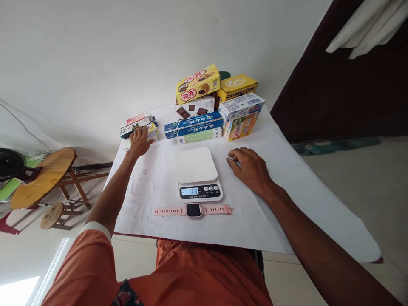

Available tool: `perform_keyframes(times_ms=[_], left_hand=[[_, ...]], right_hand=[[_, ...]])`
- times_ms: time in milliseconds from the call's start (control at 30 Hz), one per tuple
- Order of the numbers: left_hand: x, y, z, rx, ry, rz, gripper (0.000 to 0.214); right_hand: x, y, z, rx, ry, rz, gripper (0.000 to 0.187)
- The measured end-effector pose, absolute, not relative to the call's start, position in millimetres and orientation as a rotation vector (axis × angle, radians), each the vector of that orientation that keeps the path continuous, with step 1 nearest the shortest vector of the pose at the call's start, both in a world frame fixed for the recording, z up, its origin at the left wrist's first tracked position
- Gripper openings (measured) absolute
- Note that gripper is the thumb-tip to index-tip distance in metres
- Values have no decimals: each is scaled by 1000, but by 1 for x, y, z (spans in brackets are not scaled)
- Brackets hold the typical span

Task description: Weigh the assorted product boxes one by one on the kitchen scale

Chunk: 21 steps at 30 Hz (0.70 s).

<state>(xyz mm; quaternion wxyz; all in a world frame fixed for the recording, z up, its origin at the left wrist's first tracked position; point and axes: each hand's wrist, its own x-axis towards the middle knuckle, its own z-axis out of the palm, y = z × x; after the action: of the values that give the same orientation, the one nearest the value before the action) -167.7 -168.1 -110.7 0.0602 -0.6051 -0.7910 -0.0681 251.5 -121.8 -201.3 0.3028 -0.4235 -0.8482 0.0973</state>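
My left hand (139,142) reaches to the far left of the table, its fingers stretched over a small pile of boxes. Under and around it are a dark-and-white box (129,130) and a box with a red-pink face (137,117); parts of the pile are hidden by the hand. My right hand (250,168) rests on the tabletop right of the scale, fingers loosely bent, thumb apart, nothing in it. Between the hands stands a white digital scale (196,165) with a bare platform, its lit display reading about 363. A pink-strapped smartwatch (194,210) lies flat in front of it.
Behind the scale lie blue long boxes (194,124). A yellow puff-snack box (197,83) sits on a chocolate-pictured box (195,108). Another yellow box (238,86) is at the back; a blue-white box (241,106) tops an orange one (241,127). A wooden stool (52,215) stands left.
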Motion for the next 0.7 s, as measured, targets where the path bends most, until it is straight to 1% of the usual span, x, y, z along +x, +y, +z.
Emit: perform_keyframes(times_ms=[100, 233, 333, 467, 567, 700], left_hand=[[-164, -165, -108, -1748, -2449, -364, 62], [-163, -170, -104, -1704, -2525, -651, 59], [-157, -189, -102, -1792, -2458, -820, 58], [-125, -226, -100, -2037, -2303, -1026, 63], [-83, -250, -98, -2288, -2235, -1048, 63], [-32, -267, -99, -2548, -2144, -881, 57]], right_hand=[[251, -123, -198, -1128, -2246, 255, 8], [250, -124, -196, -1158, -2242, 272, 9], [250, -124, -196, -1165, -2250, 285, 11], [249, -123, -196, -1167, -2255, 277, 12], [248, -124, -195, -1193, -2258, 270, 12], [248, -125, -192, -1208, -2269, 290, 13]])
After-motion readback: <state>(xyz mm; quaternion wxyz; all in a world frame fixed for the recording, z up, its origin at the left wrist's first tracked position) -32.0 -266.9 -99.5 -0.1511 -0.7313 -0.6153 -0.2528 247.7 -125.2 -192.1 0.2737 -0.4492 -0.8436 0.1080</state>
